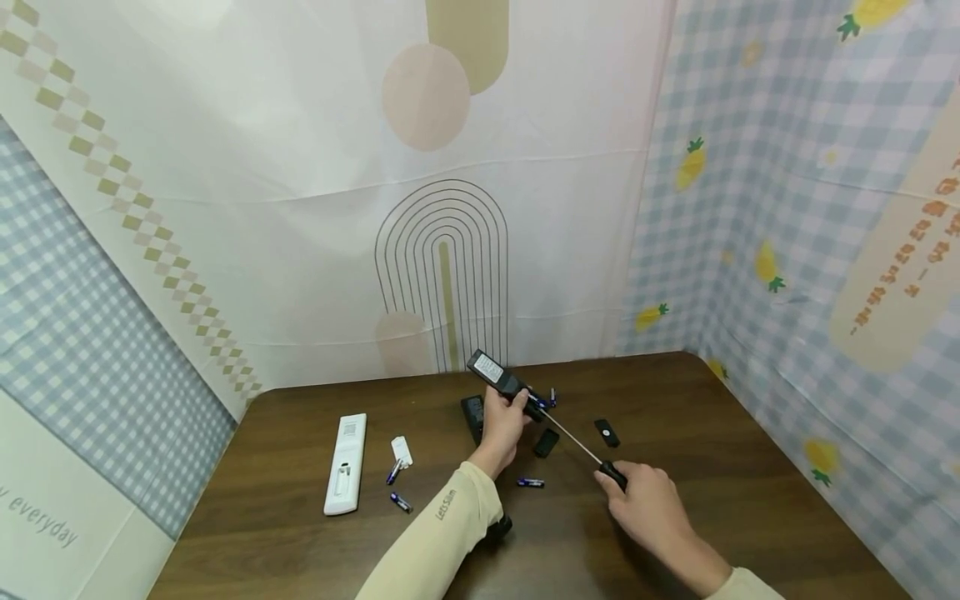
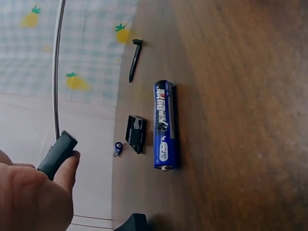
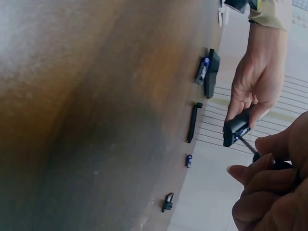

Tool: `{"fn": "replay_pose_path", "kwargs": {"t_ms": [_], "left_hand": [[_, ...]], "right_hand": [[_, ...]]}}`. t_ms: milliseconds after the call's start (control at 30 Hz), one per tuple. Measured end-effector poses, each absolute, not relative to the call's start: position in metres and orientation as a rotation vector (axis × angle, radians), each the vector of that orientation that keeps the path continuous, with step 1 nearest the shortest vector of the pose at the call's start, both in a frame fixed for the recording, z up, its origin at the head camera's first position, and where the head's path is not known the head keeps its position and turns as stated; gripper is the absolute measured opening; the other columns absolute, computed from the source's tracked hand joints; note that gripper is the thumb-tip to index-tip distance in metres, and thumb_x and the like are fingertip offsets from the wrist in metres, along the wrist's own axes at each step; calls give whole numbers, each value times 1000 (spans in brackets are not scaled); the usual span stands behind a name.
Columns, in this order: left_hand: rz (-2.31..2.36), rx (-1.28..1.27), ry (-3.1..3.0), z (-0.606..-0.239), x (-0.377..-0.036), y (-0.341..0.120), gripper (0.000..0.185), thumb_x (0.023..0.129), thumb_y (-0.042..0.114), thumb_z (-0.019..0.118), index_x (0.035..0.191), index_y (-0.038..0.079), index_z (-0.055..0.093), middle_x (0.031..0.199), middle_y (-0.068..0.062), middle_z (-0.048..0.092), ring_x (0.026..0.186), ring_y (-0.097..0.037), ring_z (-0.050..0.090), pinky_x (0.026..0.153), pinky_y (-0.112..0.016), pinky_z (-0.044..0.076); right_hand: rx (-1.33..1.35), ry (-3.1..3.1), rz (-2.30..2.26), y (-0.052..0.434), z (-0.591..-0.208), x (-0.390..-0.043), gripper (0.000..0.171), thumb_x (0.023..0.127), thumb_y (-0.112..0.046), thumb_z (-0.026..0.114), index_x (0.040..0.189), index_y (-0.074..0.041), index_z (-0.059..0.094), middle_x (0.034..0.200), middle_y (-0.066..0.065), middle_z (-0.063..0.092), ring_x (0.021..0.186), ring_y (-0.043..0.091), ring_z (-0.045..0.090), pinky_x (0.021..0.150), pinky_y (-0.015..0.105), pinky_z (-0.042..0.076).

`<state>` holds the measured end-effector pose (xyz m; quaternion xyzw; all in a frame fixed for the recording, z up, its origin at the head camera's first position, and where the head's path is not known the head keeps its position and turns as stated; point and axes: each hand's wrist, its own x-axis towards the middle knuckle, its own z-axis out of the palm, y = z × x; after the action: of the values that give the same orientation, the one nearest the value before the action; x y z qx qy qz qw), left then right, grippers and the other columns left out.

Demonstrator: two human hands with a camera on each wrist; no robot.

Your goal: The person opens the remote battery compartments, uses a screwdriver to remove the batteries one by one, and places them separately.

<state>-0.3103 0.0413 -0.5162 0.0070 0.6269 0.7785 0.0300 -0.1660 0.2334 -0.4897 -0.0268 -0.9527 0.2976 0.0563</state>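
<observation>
In the head view my left hand point(image 1: 502, 427) grips a black remote control point(image 1: 490, 369), tilted and raised over the table, with a white label on its upturned back. A blue battery point(image 1: 537, 401) shows in the compartment at its near end. My right hand point(image 1: 651, 502) holds a screwdriver point(image 1: 573, 441) by its black handle. Its long metal shaft runs up to that battery end, and the right wrist view has the shaft point(image 3: 246, 143) meeting the remote at the blue battery. A loose blue battery point(image 2: 163, 125) lies close below the left hand in the left wrist view.
A white remote point(image 1: 345, 463) with an uncovered compartment lies at left, near a white cover point(image 1: 402, 451) and two blue batteries point(image 1: 401, 502). Another black remote point(image 1: 473, 417) lies behind the left hand. Two black covers point(image 1: 607, 432) lie to the right. Fabric hangs behind the table point(image 1: 247, 533).
</observation>
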Motion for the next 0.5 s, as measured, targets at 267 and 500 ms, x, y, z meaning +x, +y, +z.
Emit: {"fn": "replay_pose_path", "kwargs": {"t_ms": [267,500], "left_hand": [[2342,-15,1988,-516,-311,45,44,111,15,58,151,8,41,138,-25,66,115,-25,73,90,-41,63],[2307,-18,2035,-516,-311,49,43,111,17,58,150,11,43,136,-22,68,116,-25,73,92,-40,62]], "right_hand": [[-70,-2884,907,232,-493,-165,35,103,-25,70,72,-16,58,56,-6,44,51,10,42,49,22,31],[-99,-2874,897,235,-492,-165,37,104,-26,70,70,-16,57,55,-7,43,51,10,42,50,24,31]]}}
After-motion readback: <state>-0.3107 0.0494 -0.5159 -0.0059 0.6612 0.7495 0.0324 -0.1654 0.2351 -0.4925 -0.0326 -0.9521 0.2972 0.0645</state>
